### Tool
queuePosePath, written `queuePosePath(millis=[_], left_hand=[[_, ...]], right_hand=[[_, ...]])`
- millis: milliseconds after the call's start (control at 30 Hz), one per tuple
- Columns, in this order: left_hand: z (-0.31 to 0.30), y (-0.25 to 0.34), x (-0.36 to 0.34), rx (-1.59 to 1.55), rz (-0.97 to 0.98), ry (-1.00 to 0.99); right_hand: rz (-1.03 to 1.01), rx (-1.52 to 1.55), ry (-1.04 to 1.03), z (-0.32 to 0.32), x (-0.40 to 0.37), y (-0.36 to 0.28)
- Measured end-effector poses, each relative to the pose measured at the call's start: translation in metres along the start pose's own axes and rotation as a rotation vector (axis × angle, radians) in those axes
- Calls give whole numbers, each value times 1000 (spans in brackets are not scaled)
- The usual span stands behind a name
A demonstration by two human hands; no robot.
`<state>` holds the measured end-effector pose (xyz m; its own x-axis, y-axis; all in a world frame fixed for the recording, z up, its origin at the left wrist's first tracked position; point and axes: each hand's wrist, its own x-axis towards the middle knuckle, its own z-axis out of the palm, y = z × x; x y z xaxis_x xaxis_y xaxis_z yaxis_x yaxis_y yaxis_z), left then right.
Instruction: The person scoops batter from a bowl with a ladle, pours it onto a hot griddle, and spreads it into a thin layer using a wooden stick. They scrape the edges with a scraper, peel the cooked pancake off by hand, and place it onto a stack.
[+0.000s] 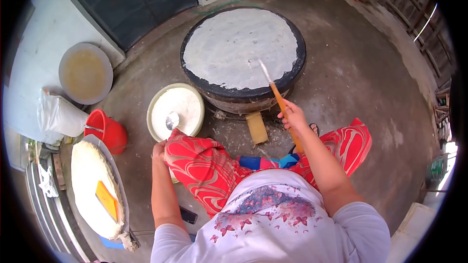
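Note:
My right hand point(292, 116) is closed around the wooden handle of a long flat spatula point(280, 98). The spatula's pale blade rests over the near right part of a white batter sheet point(239, 44), which covers most of a large round black griddle point(301, 63). My left hand point(159, 150) is beside my left knee, near the rim of a round basin point(152, 122) of white batter; its fingers are mostly hidden by the red patterned cloth. A metal ladle point(172, 120) lies in the basin.
At the left are a red bucket point(114, 134), a plastic-wrapped container point(63, 114) and a round pan point(85, 73) against the wall. A tray point(122, 190) holds a pale stack with an orange scraper point(107, 200). A phone point(188, 215) lies on the floor.

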<state>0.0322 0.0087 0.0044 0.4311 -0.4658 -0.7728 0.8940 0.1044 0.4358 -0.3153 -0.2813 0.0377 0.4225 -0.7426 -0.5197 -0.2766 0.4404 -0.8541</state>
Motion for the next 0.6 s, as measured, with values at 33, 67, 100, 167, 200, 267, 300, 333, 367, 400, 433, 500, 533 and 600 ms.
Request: queuePosePath(millis=[33, 67, 100, 167, 200, 267, 300, 333, 367, 400, 433, 500, 533, 600], left_hand=[[-4, -1, 5, 1, -3, 0], [-9, -4, 10, -23, 34, -64], [-15, -6, 13, -45, 70, -129], [-18, -8, 16, -38, 122, -160], [-18, -9, 14, -35, 138, -165], [-16, -12, 9, -22, 163, -162], [-14, -14, 7, -18, 170, -161], [-14, -16, 5, -13, 178, -159], [-13, -17, 4, -7, 182, -160], [-12, -18, 3, -3, 187, -160], [-12, -20, 2, 2, 194, -162], [-11, -23, 0, 8, 197, -162], [-11, -25, -1, 10, 198, -162], [-10, -30, -2, 14, 201, -159]], right_hand=[[-21, 19, 22, -6, 1, 4], [-41, 38, 44, -10, 2, 7], [-54, 36, 63, -11, -1, 7], [-282, -207, 169, -14, 27, 38], [-512, -453, 267, -12, 31, 41], [-486, -675, 296, -2, 19, 29], [-459, -897, 320, 5, 12, 20], [-457, -893, 322, 9, 9, 20], [-466, -819, 274, 11, 6, 20], [-477, -747, 225, 11, 4, 21], [-480, -568, 183, 7, 12, 30], [-339, -326, 198, -4, 18, 28], [-196, -84, 208, -10, 21, 29], [-275, -114, 320, -15, 28, 51]])
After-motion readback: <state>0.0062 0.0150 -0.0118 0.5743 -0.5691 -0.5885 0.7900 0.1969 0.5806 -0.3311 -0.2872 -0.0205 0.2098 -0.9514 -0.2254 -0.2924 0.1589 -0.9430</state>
